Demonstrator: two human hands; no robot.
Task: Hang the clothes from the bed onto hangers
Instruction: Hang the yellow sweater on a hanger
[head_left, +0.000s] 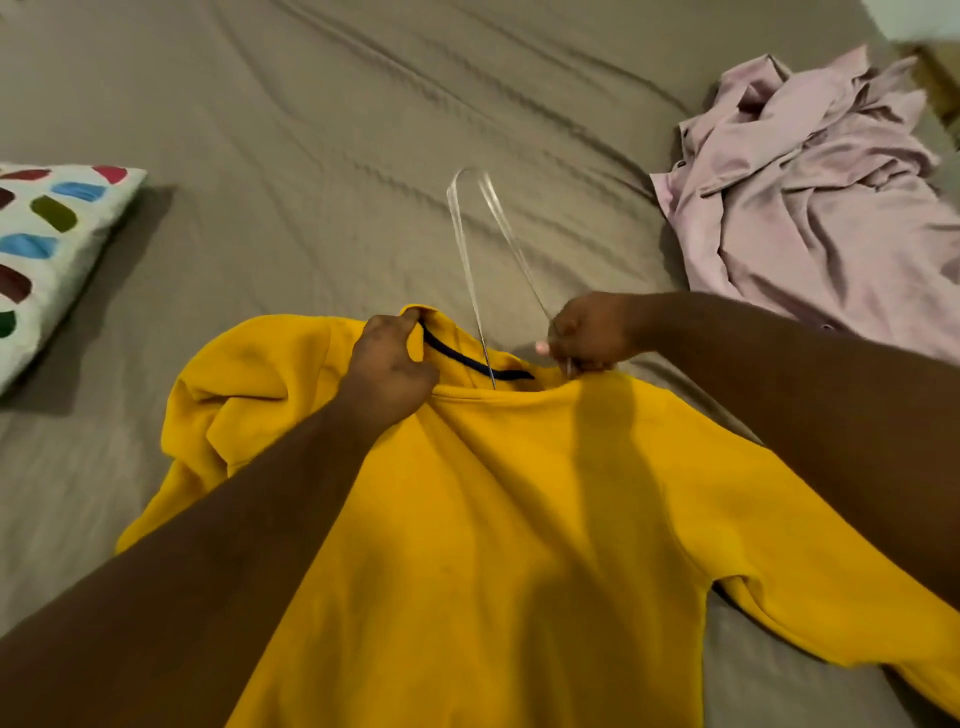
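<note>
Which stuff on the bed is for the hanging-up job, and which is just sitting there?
For the job:
- yellow sweatshirt, collar gripped by the left hand
- clear hanger, held by the right hand, one end inside the neck opening
- crumpled lilac garment, not yet on a hanger

Just lying about:
- spotty pillow
- grey bed sheet

Both arms extend forward, left hand (387, 364) and right hand (587, 332) curled, gripping.
</note>
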